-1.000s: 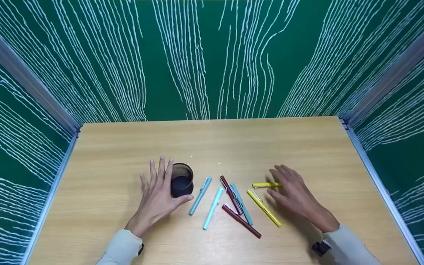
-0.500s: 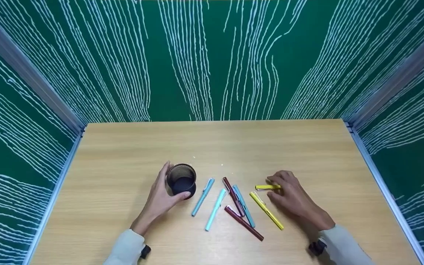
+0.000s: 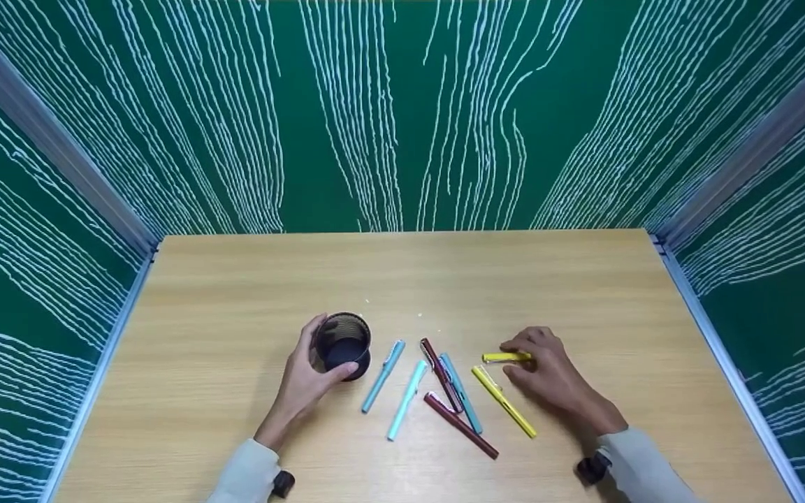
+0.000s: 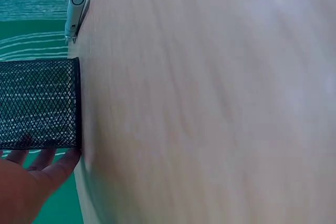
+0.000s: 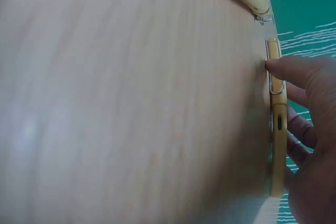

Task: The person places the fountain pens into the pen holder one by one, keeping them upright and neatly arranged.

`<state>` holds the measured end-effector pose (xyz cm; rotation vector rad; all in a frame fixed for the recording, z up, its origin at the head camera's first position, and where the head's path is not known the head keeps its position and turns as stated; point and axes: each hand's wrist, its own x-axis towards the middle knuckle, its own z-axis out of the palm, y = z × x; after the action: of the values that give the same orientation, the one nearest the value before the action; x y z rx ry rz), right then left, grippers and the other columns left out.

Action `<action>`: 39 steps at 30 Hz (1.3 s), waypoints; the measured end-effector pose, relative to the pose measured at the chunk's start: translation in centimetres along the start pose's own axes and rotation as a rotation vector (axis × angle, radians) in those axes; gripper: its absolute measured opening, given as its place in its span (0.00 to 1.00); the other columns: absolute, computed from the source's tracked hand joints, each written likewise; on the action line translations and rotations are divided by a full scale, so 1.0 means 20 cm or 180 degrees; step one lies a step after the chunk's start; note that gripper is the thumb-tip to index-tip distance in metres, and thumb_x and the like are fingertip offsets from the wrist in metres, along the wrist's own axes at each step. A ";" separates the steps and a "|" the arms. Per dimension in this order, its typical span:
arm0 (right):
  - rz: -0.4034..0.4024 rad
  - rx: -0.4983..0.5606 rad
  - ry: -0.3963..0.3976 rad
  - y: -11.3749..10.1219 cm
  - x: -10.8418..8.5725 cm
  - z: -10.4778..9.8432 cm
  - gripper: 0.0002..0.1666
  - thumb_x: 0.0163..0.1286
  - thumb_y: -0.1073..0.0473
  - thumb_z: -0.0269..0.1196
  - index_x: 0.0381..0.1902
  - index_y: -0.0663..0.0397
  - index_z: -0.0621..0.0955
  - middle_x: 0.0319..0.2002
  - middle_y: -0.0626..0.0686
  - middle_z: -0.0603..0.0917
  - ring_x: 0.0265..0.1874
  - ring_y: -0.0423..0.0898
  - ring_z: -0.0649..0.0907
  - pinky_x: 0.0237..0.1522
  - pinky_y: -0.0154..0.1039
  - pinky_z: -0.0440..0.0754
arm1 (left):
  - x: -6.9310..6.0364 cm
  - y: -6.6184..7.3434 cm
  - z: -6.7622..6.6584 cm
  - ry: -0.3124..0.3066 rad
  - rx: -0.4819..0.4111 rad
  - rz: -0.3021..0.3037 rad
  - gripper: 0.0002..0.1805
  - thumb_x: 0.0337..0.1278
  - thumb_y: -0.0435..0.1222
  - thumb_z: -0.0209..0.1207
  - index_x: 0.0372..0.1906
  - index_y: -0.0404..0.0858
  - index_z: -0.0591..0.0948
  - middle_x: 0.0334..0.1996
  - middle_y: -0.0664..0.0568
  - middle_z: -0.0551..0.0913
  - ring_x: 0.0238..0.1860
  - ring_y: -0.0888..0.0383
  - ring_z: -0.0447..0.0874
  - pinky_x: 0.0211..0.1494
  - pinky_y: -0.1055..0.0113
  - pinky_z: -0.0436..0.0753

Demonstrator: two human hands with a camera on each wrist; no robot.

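Observation:
The left hand [image 3: 308, 381] grips the black mesh cup [image 3: 343, 346] from its left side, thumb across the near side. In the left wrist view the fingers of the left hand [image 4: 31, 182] lie against the wall of the upright cup [image 4: 39, 103]. The right hand [image 3: 553, 374] has thumb and fingers on a yellow pen [image 3: 504, 357], which lies crosswise on the table. In the right wrist view the thumb of the right hand [image 5: 320, 114] touches the clip end of that pen [image 5: 279, 140]. A second yellow pen [image 3: 507, 405] lies slanted beside it.
Between the hands on the wooden table [image 3: 402, 279] lie a blue pen [image 3: 383, 377], a light turquoise pen [image 3: 407, 402], a dark red pen [image 3: 441, 374] beside another blue pen [image 3: 465, 402], and a second dark red pen [image 3: 462, 427]. Green walls [image 3: 332, 202] surround the table.
The left hand has closed round the cup from an open spread. The right fingers have drawn in onto the upper yellow pen. Over the last half second both hands have barely moved.

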<state>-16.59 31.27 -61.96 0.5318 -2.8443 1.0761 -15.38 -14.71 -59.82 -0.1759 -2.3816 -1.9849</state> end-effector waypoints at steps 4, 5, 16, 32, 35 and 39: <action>0.0094 0.0149 0.0073 0.03 0.00 0.02 0.17 0.65 0.67 0.81 0.51 0.50 0.94 0.51 0.47 0.84 0.57 0.52 0.72 0.58 0.52 0.66 | -0.01 -0.01 0.01 -0.0002 -0.0155 0.0014 0.55 0.55 0.33 0.83 0.85 0.41 0.66 0.81 0.43 0.71 0.82 0.46 0.67 0.81 0.73 0.66; 0.0112 0.0178 0.0084 0.03 0.00 0.02 0.17 0.65 0.67 0.81 0.50 0.49 0.94 0.50 0.47 0.84 0.57 0.51 0.72 0.58 0.52 0.65 | -0.01 -0.01 0.01 -0.0002 -0.0167 0.0019 0.54 0.55 0.32 0.83 0.85 0.41 0.66 0.80 0.43 0.72 0.82 0.46 0.68 0.81 0.72 0.66; 0.0117 0.0351 0.0049 -0.04 0.04 -0.01 0.09 0.68 0.66 0.79 0.42 0.46 0.94 0.39 0.43 0.85 0.49 0.47 0.72 0.50 0.40 0.68 | -0.01 -0.02 0.01 0.0008 -0.0616 0.0026 0.52 0.56 0.28 0.81 0.84 0.42 0.68 0.77 0.42 0.76 0.78 0.43 0.72 0.82 0.54 0.72; 0.0512 0.0894 0.0134 -0.23 0.13 -0.12 0.09 0.72 0.64 0.76 0.47 0.48 0.93 0.50 0.52 0.85 0.60 0.51 0.76 0.70 0.63 0.74 | -0.01 0.00 0.01 -0.0059 -0.0404 -0.0064 0.51 0.56 0.32 0.82 0.84 0.47 0.70 0.77 0.44 0.76 0.77 0.44 0.75 0.82 0.45 0.70; 0.0590 0.0994 0.0144 -0.27 0.16 -0.13 0.08 0.73 0.61 0.76 0.48 0.49 0.93 0.52 0.54 0.85 0.61 0.53 0.76 0.72 0.69 0.70 | -0.01 0.01 0.01 -0.0062 -0.0366 -0.0109 0.51 0.57 0.34 0.82 0.84 0.48 0.70 0.78 0.44 0.75 0.78 0.45 0.73 0.84 0.45 0.68; 0.0548 0.1064 0.0200 -0.32 0.21 -0.13 0.07 0.73 0.60 0.77 0.47 0.50 0.93 0.51 0.54 0.86 0.60 0.54 0.77 0.72 0.69 0.69 | -0.02 0.02 0.00 -0.0093 -0.0403 -0.0113 0.51 0.58 0.34 0.82 0.84 0.47 0.70 0.79 0.45 0.74 0.80 0.47 0.71 0.85 0.46 0.66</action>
<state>-18.53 27.21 -55.30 0.2642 -2.7077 1.5828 -15.01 -14.71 -59.51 -0.1687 -2.2923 -2.1650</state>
